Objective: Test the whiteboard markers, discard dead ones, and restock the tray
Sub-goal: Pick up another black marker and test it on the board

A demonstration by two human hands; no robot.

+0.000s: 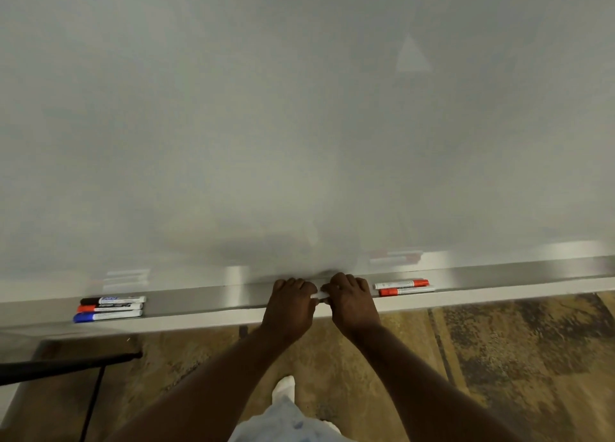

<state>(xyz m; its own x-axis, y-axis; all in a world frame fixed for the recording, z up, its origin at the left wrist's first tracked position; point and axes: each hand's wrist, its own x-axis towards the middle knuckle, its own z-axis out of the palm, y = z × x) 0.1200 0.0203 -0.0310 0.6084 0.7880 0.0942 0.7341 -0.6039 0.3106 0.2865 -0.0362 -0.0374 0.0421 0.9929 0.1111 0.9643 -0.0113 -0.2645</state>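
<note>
Whiteboard (299, 108) filling the view; along its bottom edge, the tray (206, 297) is carrying five markers. Mid-tray, left hand (289, 303) and right hand (351, 300) are closing on a marker (320, 296), likely light, rigid, slick; best gripped on barrel and cap.

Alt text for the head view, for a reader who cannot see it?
Both hands, left hand and right hand, grip one white marker over the whiteboard tray. Three markers lie at left, two red markers at right.
</note>
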